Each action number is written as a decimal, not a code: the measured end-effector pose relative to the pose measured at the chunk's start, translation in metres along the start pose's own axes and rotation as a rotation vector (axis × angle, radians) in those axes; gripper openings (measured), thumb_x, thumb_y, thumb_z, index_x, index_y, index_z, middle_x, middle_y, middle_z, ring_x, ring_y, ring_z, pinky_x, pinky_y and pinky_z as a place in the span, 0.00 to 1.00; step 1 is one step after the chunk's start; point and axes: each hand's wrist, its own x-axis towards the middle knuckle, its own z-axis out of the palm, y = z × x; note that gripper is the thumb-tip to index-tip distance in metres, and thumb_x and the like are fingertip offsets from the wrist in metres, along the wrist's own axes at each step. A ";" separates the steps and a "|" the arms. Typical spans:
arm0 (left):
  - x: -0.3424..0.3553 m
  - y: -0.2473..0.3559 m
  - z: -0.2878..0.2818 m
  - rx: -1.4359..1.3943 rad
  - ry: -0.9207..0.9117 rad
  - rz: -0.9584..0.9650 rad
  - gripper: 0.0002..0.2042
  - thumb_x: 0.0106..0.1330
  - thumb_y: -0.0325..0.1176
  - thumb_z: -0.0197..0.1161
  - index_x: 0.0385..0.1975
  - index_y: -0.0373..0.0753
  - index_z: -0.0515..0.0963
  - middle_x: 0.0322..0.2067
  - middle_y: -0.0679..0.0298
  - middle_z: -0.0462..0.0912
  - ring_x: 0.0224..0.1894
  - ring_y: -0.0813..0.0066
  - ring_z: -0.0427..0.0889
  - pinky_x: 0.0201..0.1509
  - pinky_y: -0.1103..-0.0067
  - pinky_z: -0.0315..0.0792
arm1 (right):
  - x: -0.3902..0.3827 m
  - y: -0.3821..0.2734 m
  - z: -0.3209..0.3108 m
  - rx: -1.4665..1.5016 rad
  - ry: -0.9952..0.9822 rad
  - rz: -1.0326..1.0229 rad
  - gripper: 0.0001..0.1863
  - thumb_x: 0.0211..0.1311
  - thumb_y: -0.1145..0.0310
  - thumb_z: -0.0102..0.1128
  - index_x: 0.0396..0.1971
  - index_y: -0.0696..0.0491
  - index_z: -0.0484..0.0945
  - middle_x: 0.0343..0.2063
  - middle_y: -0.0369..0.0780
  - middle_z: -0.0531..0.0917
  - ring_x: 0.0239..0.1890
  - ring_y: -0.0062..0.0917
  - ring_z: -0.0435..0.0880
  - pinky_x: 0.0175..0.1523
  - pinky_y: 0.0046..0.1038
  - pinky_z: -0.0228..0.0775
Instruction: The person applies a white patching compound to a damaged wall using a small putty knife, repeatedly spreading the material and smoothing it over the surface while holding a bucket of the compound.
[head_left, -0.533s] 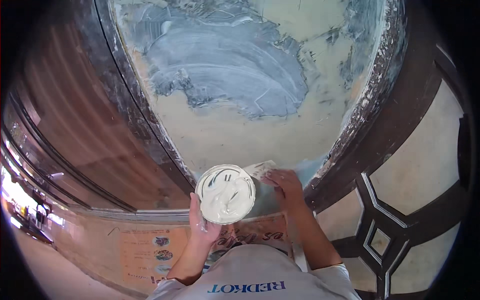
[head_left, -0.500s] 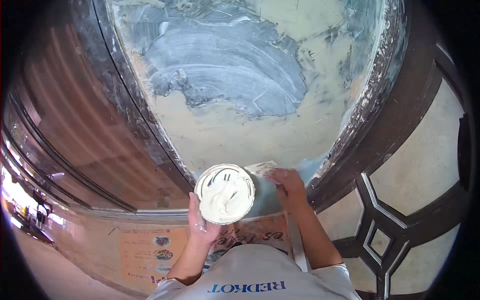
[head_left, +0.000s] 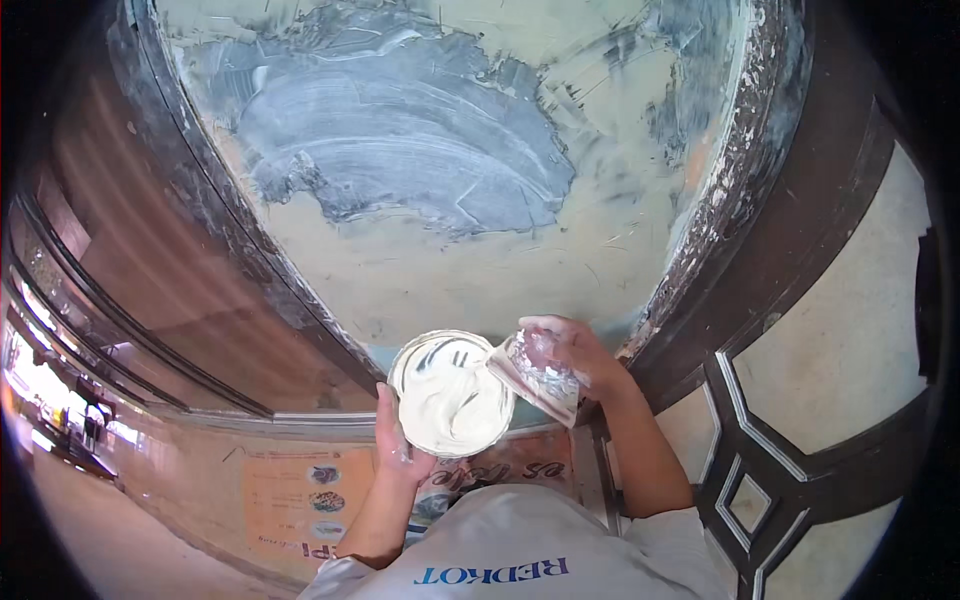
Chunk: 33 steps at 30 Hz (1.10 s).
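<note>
My left hand [head_left: 396, 452] grips the near left side of a round white tub [head_left: 452, 400], tilted so its inside shows. Creamy white putty fills it, with swirl marks on top. At the tub's right rim is a flat, straight-edged putty scraper [head_left: 562, 404], smeared with white. My right hand [head_left: 578, 352] is closed around the scraper, its fingers spotted with putty. One edge of the scraper touches or nearly touches the tub's rim. Ahead stands a pale greenish panel [head_left: 350, 270] with a large bluish-grey smeared patch [head_left: 400, 130].
A dark, paint-flecked frame [head_left: 722, 190] borders the panel. To the left is a brown glossy panel [head_left: 180, 240]; to the right, a dark lattice [head_left: 755, 415] with pale panes. Orange printed sheets [head_left: 300, 500] lie low down, behind my arms.
My right hand has turned the scraper from beyond the tub's far right side to its right rim, so its smeared face now shows. The view has shifted slightly; my left hand still holds the tub.
</note>
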 end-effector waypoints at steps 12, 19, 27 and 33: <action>-0.010 -0.050 -0.003 0.061 0.074 -0.016 0.38 0.70 0.63 0.41 0.69 0.38 0.56 0.66 0.52 0.64 0.67 0.54 0.66 0.70 0.61 0.61 | 0.004 0.038 -0.023 0.095 0.171 0.076 0.20 0.67 0.74 0.51 0.57 0.63 0.70 0.48 0.42 0.79 0.48 0.22 0.79 0.56 0.27 0.71; -0.019 -0.067 -0.002 0.156 0.109 -0.039 0.39 0.69 0.65 0.41 0.70 0.38 0.55 0.67 0.52 0.62 0.68 0.53 0.64 0.69 0.59 0.61 | -0.001 0.061 -0.040 0.222 0.234 0.078 0.18 0.68 0.73 0.51 0.56 0.62 0.71 0.48 0.41 0.79 0.50 0.24 0.79 0.55 0.28 0.71; -0.017 -0.048 -0.004 0.038 0.067 0.025 0.38 0.70 0.64 0.42 0.69 0.39 0.56 0.67 0.53 0.62 0.68 0.53 0.63 0.71 0.59 0.59 | -0.015 0.044 -0.044 0.182 0.402 -0.037 0.21 0.65 0.73 0.53 0.58 0.58 0.70 0.49 0.39 0.77 0.52 0.23 0.75 0.58 0.26 0.67; -0.011 -0.030 0.004 0.005 0.151 0.115 0.37 0.70 0.63 0.42 0.69 0.39 0.57 0.67 0.56 0.63 0.68 0.58 0.65 0.72 0.62 0.58 | -0.020 -0.013 -0.018 -0.173 0.344 -0.075 0.19 0.62 0.72 0.59 0.53 0.57 0.73 0.42 0.36 0.81 0.45 0.21 0.78 0.50 0.25 0.70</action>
